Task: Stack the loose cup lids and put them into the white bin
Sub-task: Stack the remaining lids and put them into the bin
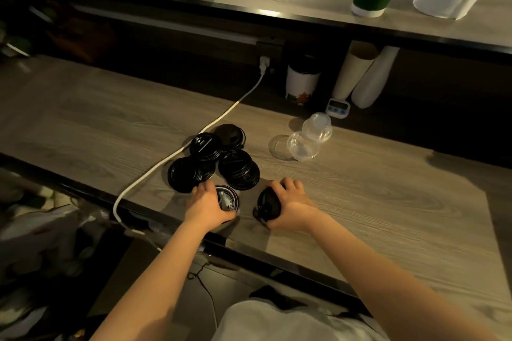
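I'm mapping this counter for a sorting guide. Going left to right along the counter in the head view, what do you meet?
White cable → loose black lids → clear dome lids → small white timer.

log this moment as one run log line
left hand: on black lid | right hand: gripping black lids | loose lids: on counter
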Available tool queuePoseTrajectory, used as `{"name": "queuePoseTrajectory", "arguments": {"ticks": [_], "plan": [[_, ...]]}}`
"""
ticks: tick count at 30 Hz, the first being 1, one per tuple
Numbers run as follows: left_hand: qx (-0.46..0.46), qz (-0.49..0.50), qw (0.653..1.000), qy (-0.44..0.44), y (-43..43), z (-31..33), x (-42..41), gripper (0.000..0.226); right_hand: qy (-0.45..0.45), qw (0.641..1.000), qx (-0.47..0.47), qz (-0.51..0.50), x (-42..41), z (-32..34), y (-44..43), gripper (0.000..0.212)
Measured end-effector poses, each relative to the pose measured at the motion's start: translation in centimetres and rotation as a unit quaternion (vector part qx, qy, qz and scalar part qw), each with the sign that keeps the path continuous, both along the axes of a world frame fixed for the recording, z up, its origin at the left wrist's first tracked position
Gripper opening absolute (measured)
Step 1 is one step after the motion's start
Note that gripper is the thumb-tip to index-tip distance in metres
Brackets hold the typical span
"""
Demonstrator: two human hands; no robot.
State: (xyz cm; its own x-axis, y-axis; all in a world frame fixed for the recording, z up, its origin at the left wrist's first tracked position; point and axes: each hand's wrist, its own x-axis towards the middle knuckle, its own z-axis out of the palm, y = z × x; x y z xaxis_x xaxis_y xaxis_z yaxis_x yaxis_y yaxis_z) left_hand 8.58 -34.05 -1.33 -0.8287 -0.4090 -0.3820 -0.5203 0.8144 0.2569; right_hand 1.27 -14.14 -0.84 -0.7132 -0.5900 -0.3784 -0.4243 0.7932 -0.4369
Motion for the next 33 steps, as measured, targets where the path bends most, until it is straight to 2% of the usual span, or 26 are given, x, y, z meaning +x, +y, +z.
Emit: {"name": "queuePoseTrajectory", "arguments": {"ticks": [6,9,11,13,16,18,21,25,27,30,33], "plan": [[0.141,0.09,0.982,0.088,2.1,0.6,-0.9,0.069,-0.07,0.99,-0.066,-0.105,-1.2,0.7,3.4,0.09],[0.169,0.097,0.975,0.107,3.5,1.2,-2.5,0.047,-0.108,0.962,-0.154,-0.199,-1.6,1.2,5.6,0.085],[0.204,0.083,0.967,0.13,5.2,2.0,-3.6,0.034,-0.115,0.934,-0.214,-0.261,-1.7,1.8,7.3,0.081],[0.259,0.068,0.95,0.161,7.6,3.2,-4.8,0.035,-0.109,0.911,-0.263,-0.299,-1.7,2.7,8.9,0.079],[0.354,0.01,0.924,0.145,12.4,5.5,-6.4,0.033,-0.093,0.892,-0.314,-0.311,-1.4,4.8,11.5,0.08],[0.399,-0.032,0.908,0.125,15.5,6.8,-7.1,0.022,-0.088,0.888,-0.332,-0.306,-1.2,6.1,13.4,0.08],[0.448,-0.071,0.886,0.092,19.3,8.9,-7.5,0.019,-0.091,0.895,-0.324,-0.292,-1.1,7.9,16.9,0.081],[0.448,-0.156,0.874,0.103,24.3,10.4,-8.7,0.016,-0.126,0.888,-0.339,-0.285,-0.8,9.7,22.6,0.06],[0.456,-0.158,0.869,0.11,27.0,10.8,-9.1,0.017,-0.141,0.863,-0.374,-0.31,-0.5,10.6,25.7,0.051],[0.488,-0.135,0.857,0.1,31.7,11.6,-9.7,0.016,-0.141,0.796,-0.451,-0.378,-0.1,12.2,30.8,0.046],[0.534,-0.115,0.832,0.098,36.6,12.9,-10.1,0.03,-0.118,0.742,-0.511,-0.417,0.5,13.7,36.0,0.044]]}}
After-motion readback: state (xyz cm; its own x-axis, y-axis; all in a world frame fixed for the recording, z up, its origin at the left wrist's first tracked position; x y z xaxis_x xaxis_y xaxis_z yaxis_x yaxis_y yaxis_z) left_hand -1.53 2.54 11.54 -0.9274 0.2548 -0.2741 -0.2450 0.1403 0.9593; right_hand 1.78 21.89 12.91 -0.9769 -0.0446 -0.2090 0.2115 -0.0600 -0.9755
